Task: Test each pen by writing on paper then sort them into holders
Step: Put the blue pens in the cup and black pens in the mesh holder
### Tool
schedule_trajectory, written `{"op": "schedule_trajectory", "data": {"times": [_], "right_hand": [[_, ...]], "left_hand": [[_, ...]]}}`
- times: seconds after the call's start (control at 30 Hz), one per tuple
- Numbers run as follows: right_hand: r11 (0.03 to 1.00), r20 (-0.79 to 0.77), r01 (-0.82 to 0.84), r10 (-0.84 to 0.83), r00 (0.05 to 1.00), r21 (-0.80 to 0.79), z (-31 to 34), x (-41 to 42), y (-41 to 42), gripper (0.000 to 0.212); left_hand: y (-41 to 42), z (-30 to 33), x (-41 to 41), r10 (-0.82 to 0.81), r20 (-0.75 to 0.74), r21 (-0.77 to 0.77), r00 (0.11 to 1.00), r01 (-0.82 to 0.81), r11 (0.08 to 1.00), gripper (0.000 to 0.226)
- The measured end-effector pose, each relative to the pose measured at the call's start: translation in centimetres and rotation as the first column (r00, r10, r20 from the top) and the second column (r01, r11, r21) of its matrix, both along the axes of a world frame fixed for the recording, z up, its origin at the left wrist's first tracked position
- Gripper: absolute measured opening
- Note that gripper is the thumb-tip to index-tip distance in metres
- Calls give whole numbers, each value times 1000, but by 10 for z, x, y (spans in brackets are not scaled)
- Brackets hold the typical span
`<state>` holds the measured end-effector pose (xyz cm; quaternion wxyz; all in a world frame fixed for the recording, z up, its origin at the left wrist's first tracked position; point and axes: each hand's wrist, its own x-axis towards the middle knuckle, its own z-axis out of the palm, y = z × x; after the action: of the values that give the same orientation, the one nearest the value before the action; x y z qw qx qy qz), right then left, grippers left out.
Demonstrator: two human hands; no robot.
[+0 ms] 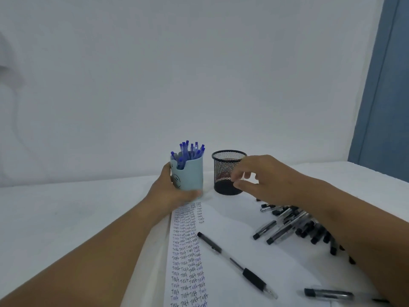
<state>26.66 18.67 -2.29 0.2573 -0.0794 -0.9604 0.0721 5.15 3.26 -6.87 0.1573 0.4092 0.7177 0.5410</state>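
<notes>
Black pen lies diagonally on paper, tip toward viewer.

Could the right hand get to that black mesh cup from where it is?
Probably yes. The right hand hovers with loosely curled, empty fingers beside the black mesh cup, with nothing between them; the left hand grips the blue holder.

pretty bare room honestly. a plain white painted wall fills most of the view, lit soft and even with a cool bluish cast and no hard shadows. on the far right there's a tall blue-grey door or panel with a vertical frame edge running down it. at the far left edge some pale white object, too blurry to make out. below, a flat white table surface meets the wall.
</notes>
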Motion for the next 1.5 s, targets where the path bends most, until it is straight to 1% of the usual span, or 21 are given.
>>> {"op": "schedule_trajectory", "data": {"times": [0.07,0.13,0.23,0.33,0.4,0.47,0.53,0.57,0.6,0.67,0.73,0.8,0.9,1.0,1.07,1.13,1.2,1.27,1.37,1.47,1.5], "right_hand": [[1000,1,-4,4,1000,29,7,1,0,8],[1000,-39,3,-3,999,-3,15,1,0,10],[995,-134,6,-19,991,-96,30,-1,0,11],[997,-161,18,-30,986,-78,47,-3,-1,12],[997,-159,33,-44,986,-73,57,-1,-2,12],[995,-143,57,-68,987,-83,63,4,-2,12],[992,-116,65,-77,990,-107,64,12,-2,12],[990,-98,70,-82,992,-122,63,16,-3,12],[988,-77,76,-86,993,-133,60,21,-4,13],[983,-36,78,-85,996,-165,53,30,-7,13],[979,5,83,-83,997,-184,47,39,-11,14],[974,32,100,-96,995,-202,41,48,-14,14],[964,40,127,-121,992,-232,35,60,-15,14],[950,26,185,-184,983,-253,29,73,-10,15],[941,0,212,-220,976,-264,19,81,-4,15],[933,-26,216,-233,972,-289,8,86,1,15],[923,-34,218,-241,970,-318,-1,89,5,15],[917,-38,223,-249,968,-331,-5,92,9,15],[914,-60,225,-259,964,-339,-8,98,12,14],[904,-110,206,-264,958,-375,-7,103,12,15],[900,-129,198,-266,955,-389,-7,105,12,14]], "left_hand": [[-3,-4,-4,68,-219,-216,973,-116,970,114],[-4,-4,-6,131,-355,-317,926,-251,914,113],[-2,-3,-8,198,-433,-325,879,-357,876,97],[-2,-4,-8,237,-432,-269,870,-376,887,111],[-3,-3,-2,301,-373,-161,877,-381,910,125],[-1,1,7,425,-318,43,847,-435,899,125],[0,7,17,545,-272,329,793,-456,827,109],[-1,11,23,573,-281,460,770,-416,784,98],[-2,16,30,577,-317,560,753,-342,755,86],[-1,27,46,507,-424,640,751,-148,754,59],[5,35,66,352,-513,597,783,31,801,43],[16,40,89,201,-533,468,822,88,880,46],[39,33,110,63,-511,196,858,45,980,71],[58,29,112,28,-585,0,811,-34,999,90],[69,33,108,58,-609,-105,791,-153,983,92],[76,40,105,75,-588,-189,805,-228,955,85],[80,47,105,70,-556,-243,828,-243,939,71],[80,51,106,41,-559,-267,828,-227,936,66],[78,56,111,-9,-623,-279,783,-212,937,60],[76,63,113,-53,-665,-270,745,-173,947,37],[75,66,112,-58,-664,-263,745,-161,951,36]]}}
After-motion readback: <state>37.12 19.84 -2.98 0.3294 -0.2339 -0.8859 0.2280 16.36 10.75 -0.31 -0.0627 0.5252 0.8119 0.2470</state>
